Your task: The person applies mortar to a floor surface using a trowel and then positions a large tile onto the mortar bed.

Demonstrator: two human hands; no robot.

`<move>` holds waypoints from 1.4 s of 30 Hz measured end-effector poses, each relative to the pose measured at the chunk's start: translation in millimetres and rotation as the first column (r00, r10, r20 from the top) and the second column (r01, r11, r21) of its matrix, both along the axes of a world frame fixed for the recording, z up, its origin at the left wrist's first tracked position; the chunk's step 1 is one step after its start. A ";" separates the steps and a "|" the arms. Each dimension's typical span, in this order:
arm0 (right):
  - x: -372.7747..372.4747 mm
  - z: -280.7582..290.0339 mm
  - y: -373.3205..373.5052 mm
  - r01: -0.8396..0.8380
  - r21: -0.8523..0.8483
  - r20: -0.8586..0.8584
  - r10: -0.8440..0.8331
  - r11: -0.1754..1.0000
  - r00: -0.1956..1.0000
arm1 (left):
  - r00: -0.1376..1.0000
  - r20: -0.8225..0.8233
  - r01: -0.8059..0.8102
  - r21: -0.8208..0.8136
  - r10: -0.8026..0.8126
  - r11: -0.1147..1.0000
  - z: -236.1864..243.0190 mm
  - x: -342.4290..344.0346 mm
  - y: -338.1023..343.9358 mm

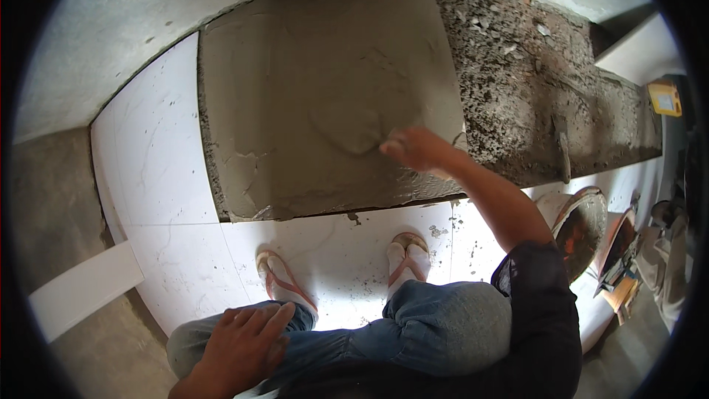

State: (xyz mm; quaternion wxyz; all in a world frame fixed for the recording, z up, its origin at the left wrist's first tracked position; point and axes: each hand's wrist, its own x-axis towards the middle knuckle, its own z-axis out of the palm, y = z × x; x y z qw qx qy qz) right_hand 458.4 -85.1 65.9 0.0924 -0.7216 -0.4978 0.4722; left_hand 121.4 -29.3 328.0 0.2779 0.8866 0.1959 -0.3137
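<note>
My right hand (421,149) is closed around the handle of a trowel and reaches out over the bed of wet grey mortar (317,44). The trowel's blade (353,129) is coated in mortar and blurred, lying flat on or just above the surface, so its outline is hard to make out. The mortar forms a smoothed, roughly square patch with some cracks and ridges near its front edge. My left hand (247,343) rests on my left thigh, fingers stretched out, holding nothing.
White floor tiles (155,148) border the mortar at left and front. Rough rubble (502,66) lies to its right, with a long-handled tool (563,149) on it. Mortar-stained buckets (583,225), a yellow container (665,98) and a leaning white panel (644,48) stand at right. Walls enclose the back.
</note>
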 end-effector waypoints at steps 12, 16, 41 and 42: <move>13.4 19.4 -105.1 0.526 -0.205 -0.071 -0.549 0.825 0.833 | 1.000 0.000 -0.021 0.040 0.021 0.999 4.3 -7.2 -15.8; -21.7 7.4 -145.3 0.395 -0.065 0.048 -0.392 0.916 0.918 | 1.000 0.022 0.013 0.036 -0.014 0.999 2.3 -3.5 -16.0; 31.7 -17.5 -193.7 0.809 -0.173 -0.302 -0.812 0.562 0.500 | 0.999 -0.034 0.003 0.045 -0.002 0.999 -0.2 8.0 -16.4; 34.2 -22.0 -197.5 0.848 -0.118 -0.320 -0.828 0.516 0.460 | 0.999 -0.031 -0.008 0.047 0.009 0.999 1.7 7.5 -17.3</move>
